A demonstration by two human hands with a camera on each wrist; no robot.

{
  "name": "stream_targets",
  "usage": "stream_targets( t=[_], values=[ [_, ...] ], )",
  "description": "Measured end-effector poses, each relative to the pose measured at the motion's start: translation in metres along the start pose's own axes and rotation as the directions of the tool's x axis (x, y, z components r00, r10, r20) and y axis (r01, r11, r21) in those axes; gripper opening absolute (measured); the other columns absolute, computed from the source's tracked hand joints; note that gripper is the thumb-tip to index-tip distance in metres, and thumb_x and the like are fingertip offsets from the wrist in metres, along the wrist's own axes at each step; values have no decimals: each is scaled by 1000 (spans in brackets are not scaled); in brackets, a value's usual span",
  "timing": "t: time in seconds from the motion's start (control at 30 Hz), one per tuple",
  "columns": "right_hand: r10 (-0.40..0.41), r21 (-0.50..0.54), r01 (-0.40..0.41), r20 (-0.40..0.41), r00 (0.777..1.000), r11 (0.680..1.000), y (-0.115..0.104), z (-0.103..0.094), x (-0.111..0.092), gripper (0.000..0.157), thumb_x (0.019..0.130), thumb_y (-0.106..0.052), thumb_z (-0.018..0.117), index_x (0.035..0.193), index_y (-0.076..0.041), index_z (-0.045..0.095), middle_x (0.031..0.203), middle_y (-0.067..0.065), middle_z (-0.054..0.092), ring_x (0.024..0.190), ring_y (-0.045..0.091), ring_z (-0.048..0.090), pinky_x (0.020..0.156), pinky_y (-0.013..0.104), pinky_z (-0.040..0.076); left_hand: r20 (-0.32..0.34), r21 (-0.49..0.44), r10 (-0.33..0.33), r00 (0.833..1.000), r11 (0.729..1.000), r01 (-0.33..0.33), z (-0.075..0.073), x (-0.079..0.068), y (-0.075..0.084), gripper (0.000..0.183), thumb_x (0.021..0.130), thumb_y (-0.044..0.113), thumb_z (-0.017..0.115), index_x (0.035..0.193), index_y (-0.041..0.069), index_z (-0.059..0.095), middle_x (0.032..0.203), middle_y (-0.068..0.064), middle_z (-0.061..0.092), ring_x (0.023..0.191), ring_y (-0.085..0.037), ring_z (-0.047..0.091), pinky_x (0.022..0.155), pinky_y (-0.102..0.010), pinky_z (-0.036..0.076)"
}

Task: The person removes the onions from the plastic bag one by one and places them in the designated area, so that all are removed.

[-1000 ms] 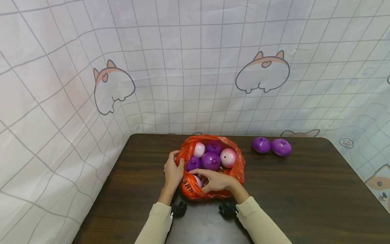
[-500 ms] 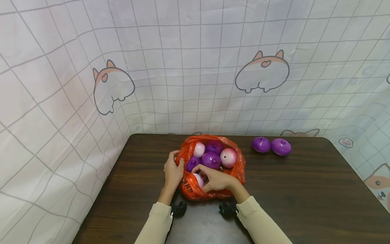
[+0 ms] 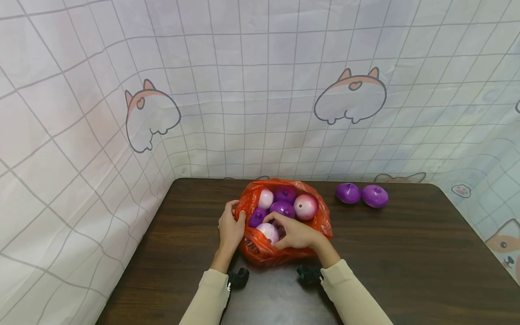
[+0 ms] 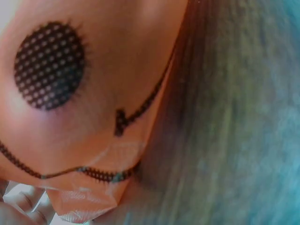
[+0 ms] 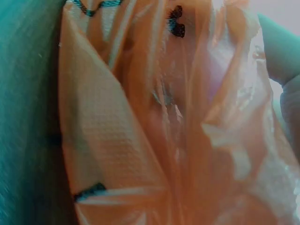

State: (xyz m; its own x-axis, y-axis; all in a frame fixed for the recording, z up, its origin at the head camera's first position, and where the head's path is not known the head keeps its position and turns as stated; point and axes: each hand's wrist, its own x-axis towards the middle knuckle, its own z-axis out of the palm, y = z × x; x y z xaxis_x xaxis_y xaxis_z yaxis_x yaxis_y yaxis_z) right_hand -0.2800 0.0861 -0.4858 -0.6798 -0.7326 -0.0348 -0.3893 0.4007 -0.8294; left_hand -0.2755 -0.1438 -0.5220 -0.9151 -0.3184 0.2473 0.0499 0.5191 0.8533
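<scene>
An orange-red plastic bag (image 3: 322, 222) lies mouth-up on the table, loaded with round items. My left hand (image 3: 230, 229) grips its left rim, thumb over the edge. My right hand (image 3: 298, 233) reaches into the front of the bag, thumb and fingers curled round a pale pink-and-white ball-like item (image 3: 268, 232). Behind it sit several glossy purple onion-like items (image 3: 283, 208), a larger pink-and-white one (image 3: 305, 206) and a whitish one (image 3: 266, 198). Both wrist views are mostly filled by the printed bag wall (image 4: 108, 79), so the fingertips are largely hidden there.
Two more purple onion-like items (image 3: 348, 193) lie side by side near the back edge, right of the bag. The dark wooden table (image 3: 406, 253) meets a white grid-patterned cloth (image 3: 264, 90) behind and at the sides.
My right hand has moved slightly right and up with the pale ball-like item, which now shows more above the front rim. The bag's right side has spread outward. My left hand stays put.
</scene>
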Motion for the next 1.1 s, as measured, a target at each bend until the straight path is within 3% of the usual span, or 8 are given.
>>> stream_targets(
  t=[0.27, 0.43, 0.53, 0.83, 1.1],
  values=[
    [-3, 39, 6, -93, 996, 999, -1, -15, -8, 63, 83, -18, 84, 135, -23, 48, 128, 7, 60, 113, 21, 60, 98, 42, 53, -10, -15, -8, 1000, 1000, 7, -1, 0, 0, 35, 96, 15, 64, 131, 14, 60, 89, -9, 67, 77, -24, 59, 71, -35, 43],
    [19, 72, -8, -160, 987, 997, -9, -26, -15, 68, 83, -29, 86, 138, -26, 46, 130, 8, 60, 113, 22, 63, 99, 42, 55, -28, -20, 9, 1000, 1000, -9, -2, -1, 1, 35, 95, 15, 64, 130, 13, 60, 87, -9, 67, 76, -25, 60, 71, -37, 44],
    [24, 102, -3, -203, 979, 995, -16, -33, -20, 70, 84, -28, 85, 140, -24, 45, 130, 10, 59, 114, 24, 63, 98, 42, 56, -34, -18, 11, 999, 1000, -12, -2, -1, 1, 34, 95, 15, 64, 130, 13, 60, 87, -10, 67, 77, -26, 60, 72, -38, 44],
    [4, 170, 64, -374, 927, 983, -26, -60, -38, 72, 86, -17, 83, 145, -21, 42, 139, 14, 55, 120, 30, 60, 97, 36, 55, -37, -16, 1, 999, 1000, -2, -3, 1, 1, 36, 95, 16, 66, 130, 13, 61, 88, -10, 66, 74, -24, 58, 67, -35, 42],
    [58, 248, 70, -472, 880, 966, -18, -80, -58, 75, 88, -14, 81, 148, -14, 36, 144, 19, 49, 126, 36, 58, 95, 25, 54, 22, -44, -11, 1000, 999, 12, -7, 3, 1, 39, 95, 18, 68, 133, 14, 59, 90, -9, 63, 72, -19, 55, 65, -31, 42]
  ],
)
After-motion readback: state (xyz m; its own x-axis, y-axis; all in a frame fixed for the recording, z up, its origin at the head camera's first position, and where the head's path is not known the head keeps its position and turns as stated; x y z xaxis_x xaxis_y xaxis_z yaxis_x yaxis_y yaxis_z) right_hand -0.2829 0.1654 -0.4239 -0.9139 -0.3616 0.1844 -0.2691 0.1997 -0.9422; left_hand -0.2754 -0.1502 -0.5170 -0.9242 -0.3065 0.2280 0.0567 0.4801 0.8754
